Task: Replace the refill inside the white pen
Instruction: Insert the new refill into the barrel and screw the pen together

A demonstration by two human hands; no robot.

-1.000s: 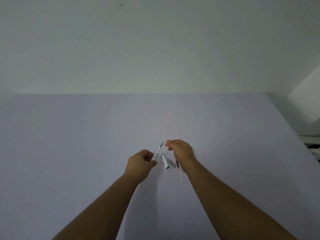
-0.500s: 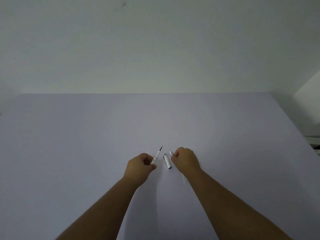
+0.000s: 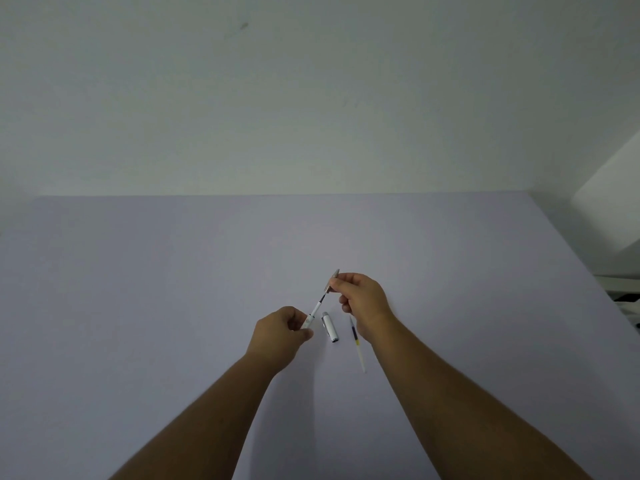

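Note:
My left hand (image 3: 282,332) grips the white pen barrel (image 3: 309,318), and a refill (image 3: 319,303) sticks out of it up and to the right with its dark tip showing. My right hand (image 3: 363,299) pinches the small silver tip section (image 3: 331,281) just above the refill's tip, in line with it. The white pen cap (image 3: 330,326) with its silver clip lies on the table between my hands. A second refill (image 3: 356,342), thin and pale with a dark and yellow band, lies on the table beside my right wrist.
The lavender table (image 3: 138,306) runs back to a plain wall. Its right edge falls away toward white objects (image 3: 623,296) at the far right.
My right hand picked the silver tip section off the table and raised it over the refill's tip. The second refill beside my right wrist is uncovered again. My left hand barely moved.

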